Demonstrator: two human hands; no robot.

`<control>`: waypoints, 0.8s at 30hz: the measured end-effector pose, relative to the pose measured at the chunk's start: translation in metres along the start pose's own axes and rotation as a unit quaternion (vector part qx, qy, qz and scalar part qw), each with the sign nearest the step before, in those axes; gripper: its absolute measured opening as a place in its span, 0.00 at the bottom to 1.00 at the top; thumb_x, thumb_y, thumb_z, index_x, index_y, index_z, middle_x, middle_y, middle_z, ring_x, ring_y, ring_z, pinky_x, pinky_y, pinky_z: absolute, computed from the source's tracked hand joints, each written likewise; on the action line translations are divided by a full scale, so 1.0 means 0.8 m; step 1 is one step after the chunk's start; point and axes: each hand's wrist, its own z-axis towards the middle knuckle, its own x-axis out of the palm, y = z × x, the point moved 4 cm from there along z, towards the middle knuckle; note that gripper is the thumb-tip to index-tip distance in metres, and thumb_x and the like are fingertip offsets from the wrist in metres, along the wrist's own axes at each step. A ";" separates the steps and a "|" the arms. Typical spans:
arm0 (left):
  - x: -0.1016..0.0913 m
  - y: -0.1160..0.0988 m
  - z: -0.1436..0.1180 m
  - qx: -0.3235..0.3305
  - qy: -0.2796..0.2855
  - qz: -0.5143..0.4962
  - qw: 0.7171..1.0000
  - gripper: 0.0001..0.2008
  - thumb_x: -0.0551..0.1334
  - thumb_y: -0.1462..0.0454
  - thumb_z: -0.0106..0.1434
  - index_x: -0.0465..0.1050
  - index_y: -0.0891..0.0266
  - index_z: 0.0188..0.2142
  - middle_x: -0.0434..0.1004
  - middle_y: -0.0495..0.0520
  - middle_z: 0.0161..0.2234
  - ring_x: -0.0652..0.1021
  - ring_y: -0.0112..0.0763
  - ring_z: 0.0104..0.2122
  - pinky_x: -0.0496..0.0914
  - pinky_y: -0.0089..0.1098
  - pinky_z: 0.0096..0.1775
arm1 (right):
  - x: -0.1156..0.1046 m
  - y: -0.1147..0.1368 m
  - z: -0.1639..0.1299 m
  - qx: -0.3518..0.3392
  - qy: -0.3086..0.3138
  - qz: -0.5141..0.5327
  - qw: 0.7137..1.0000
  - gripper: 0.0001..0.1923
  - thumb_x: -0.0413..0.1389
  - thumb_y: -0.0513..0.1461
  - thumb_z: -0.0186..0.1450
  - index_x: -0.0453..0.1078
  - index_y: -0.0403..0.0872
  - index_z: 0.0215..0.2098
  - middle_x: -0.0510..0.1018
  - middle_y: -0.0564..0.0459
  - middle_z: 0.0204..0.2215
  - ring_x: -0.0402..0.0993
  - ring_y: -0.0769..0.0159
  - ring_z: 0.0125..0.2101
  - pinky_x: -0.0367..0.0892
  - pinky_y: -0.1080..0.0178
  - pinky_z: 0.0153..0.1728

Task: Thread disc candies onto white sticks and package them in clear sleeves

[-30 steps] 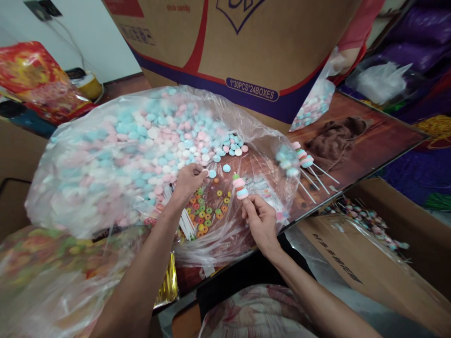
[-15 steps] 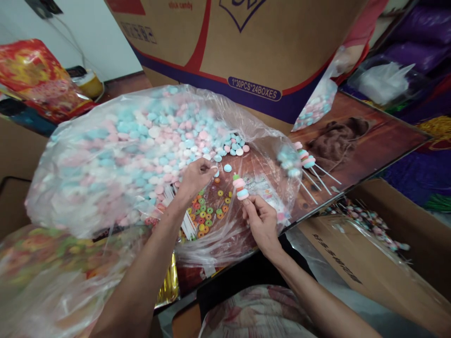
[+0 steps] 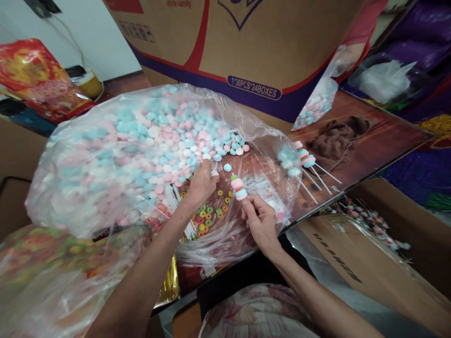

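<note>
My right hand (image 3: 260, 218) pinches a marshmallow skewer (image 3: 239, 188) by its lower end. On it are stacked pink and blue marshmallows, an orange ring and a green piece near the tip. My left hand (image 3: 203, 185) is at the edge of the marshmallow pile (image 3: 165, 136), its fingers curled and partly hidden. A pale marshmallow (image 3: 214, 173) shows at its fingertips. Just beyond lies a loose blue marshmallow (image 3: 227, 167). Below and beside the left hand are ring-shaped gummies (image 3: 207, 217) and a bundle of white sticks (image 3: 190, 230), partly covered by the forearm.
A large carton (image 3: 211, 42) stands behind the clear plastic bag (image 3: 243, 112). Finished skewers (image 3: 307, 159) lie to the right, near a brown cloth (image 3: 340, 136). An open cardboard box (image 3: 334, 249) holds many more skewers. Another person's hand (image 3: 347, 58) holds a bag of marshmallows (image 3: 317, 105).
My left hand has turned and moved slightly, its fingers now pointing toward the pile. The skewer in my right hand has shifted a little left.
</note>
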 end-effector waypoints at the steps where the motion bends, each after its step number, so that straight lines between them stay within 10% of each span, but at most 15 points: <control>1: 0.001 0.000 -0.002 0.013 0.000 0.004 1.000 0.11 0.59 0.68 0.57 0.67 0.59 0.41 0.72 0.57 0.36 0.74 0.42 0.37 0.69 0.39 0.40 | 0.000 0.000 0.000 -0.002 0.002 -0.004 1.000 0.17 0.53 0.46 0.70 0.64 0.48 0.26 0.64 0.60 0.20 0.57 0.71 0.21 0.55 0.66 0.24; 8: -0.009 0.003 -0.014 -0.026 0.021 -0.116 0.993 0.05 0.62 0.65 0.57 0.69 0.58 0.35 0.71 0.50 0.27 0.74 0.36 0.30 0.68 0.35 0.36 | 0.002 0.003 0.001 -0.018 0.022 -0.025 0.999 0.15 0.53 0.44 0.70 0.64 0.48 0.26 0.65 0.59 0.20 0.60 0.70 0.22 0.57 0.66 0.24; 14: -0.019 0.003 -0.033 -0.123 -0.018 -0.398 0.909 0.17 0.70 0.56 0.49 0.77 0.62 0.37 0.79 0.51 0.29 0.76 0.31 0.29 0.68 0.30 0.33 | 0.008 0.001 0.000 -0.018 0.057 -0.013 0.998 0.11 0.53 0.45 0.70 0.74 0.48 0.39 0.67 0.58 0.21 0.62 0.69 0.22 0.59 0.67 0.23; 24: -0.015 0.007 -0.045 -0.180 -0.067 -0.530 0.826 0.20 0.76 0.54 0.45 0.81 0.62 0.35 0.79 0.50 0.28 0.73 0.24 0.26 0.68 0.28 0.32 | 0.012 0.003 -0.001 -0.048 0.096 -0.030 0.994 0.11 0.53 0.42 0.70 0.77 0.48 0.41 0.67 0.59 0.21 0.63 0.69 0.24 0.60 0.66 0.28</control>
